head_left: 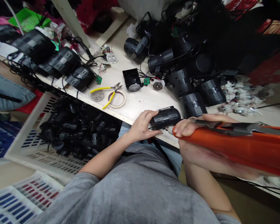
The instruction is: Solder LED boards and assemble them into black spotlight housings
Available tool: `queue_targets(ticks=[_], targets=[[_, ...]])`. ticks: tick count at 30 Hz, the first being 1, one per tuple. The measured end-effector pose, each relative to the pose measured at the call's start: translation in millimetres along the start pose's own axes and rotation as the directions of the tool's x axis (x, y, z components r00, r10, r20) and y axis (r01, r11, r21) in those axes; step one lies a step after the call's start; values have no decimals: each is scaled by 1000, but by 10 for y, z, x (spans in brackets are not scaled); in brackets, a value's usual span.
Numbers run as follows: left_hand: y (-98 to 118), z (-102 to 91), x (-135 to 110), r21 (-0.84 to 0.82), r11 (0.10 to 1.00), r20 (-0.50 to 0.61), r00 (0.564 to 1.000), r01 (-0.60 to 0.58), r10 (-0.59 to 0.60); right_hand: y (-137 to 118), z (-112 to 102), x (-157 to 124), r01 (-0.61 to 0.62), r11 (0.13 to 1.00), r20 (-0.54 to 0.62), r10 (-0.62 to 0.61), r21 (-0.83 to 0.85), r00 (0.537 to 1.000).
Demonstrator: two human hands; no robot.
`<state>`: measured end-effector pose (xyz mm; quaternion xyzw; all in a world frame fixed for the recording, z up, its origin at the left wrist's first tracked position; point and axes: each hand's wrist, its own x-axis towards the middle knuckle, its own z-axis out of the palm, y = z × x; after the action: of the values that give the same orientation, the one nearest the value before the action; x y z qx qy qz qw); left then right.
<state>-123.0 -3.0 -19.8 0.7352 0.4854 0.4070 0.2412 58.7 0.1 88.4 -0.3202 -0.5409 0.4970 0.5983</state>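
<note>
My left hand [143,126] is wrapped round a black cylindrical lamp housing [166,117] lying on its side at the near edge of the pale workbench [140,101]. My right hand [192,126] grips an orange electric screwdriver [238,146]. Its tip meets the housing's near end, between my two hands. The fingers of both hands are closed round what they hold.
Several black lamp housings [193,93] crowd the bench's right and far side, more lie at the left [60,60]. Yellow-handled cutters [110,91], a tape ring [118,99], a round metal disc [97,95] and small circuit boards lie mid-bench. A white crate [32,146] of black parts stands below left.
</note>
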Motion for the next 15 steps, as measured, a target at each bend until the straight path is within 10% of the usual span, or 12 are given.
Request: queue_targets(ticks=[15], targets=[[33, 64, 32, 98, 995, -76, 997, 16, -9, 137, 158, 1, 34, 999, -4, -34, -40, 999]])
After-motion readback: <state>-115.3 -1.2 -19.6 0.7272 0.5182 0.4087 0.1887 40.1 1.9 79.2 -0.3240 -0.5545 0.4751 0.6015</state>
